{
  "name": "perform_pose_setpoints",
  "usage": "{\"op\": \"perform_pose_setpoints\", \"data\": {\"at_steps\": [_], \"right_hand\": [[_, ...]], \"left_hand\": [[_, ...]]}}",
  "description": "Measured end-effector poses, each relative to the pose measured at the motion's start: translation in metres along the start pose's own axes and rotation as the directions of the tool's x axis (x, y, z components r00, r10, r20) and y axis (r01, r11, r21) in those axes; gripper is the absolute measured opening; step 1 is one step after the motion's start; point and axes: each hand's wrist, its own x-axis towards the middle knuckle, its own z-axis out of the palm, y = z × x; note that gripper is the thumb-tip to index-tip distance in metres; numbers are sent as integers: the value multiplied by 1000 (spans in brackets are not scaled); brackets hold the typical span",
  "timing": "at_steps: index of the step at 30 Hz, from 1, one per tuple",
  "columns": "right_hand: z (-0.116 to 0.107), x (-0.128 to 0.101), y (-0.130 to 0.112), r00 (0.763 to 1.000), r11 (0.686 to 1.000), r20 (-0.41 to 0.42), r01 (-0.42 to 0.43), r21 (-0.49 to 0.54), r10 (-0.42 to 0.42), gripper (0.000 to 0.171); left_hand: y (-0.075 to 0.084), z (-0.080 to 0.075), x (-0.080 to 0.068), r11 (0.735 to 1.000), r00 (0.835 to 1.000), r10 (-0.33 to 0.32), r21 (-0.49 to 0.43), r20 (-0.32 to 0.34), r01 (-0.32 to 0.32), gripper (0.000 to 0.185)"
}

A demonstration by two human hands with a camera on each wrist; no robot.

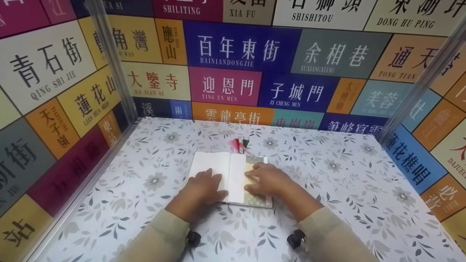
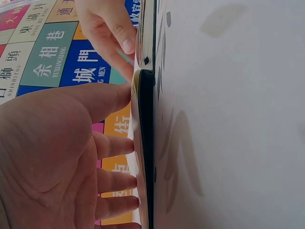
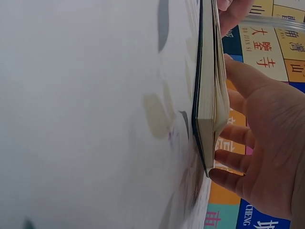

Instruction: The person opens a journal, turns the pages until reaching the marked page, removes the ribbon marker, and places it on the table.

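The left hand [image 1: 205, 185] and right hand [image 1: 268, 179], fingers apart, rest on either side of a spread-out, dark-covered paper book [image 1: 236, 178] on the white, grey-floral worktop [image 1: 313, 160], seemingly pressing it flat; turning a leaf would call for easing one hand off.

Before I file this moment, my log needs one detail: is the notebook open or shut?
Open: the notebook lies spread, pages up either side of its central fold, left hand and right hand on opposite halves.

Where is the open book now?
In the head view, the open book lies below centre on the floral table, left hand on its left side, right hand on its right.
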Motion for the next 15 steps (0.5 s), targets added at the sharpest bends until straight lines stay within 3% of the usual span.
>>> {"op": "perform_pose_setpoints", "data": {"at_steps": [10,12,15], "right_hand": [[2,-1,9,994,997,-105,17,71,-9,37],[4,-1,10,993,994,-113,-32,105,44,44],[5,-3,11,978,973,-110,-155,170,175,71]], "left_hand": [[-6,1,1,994,996,-40,-94,79,47,80],[-6,-2,-1,990,992,-66,-117,107,79,81],[-4,-4,-3,987,989,-79,-128,123,94,81]]}}
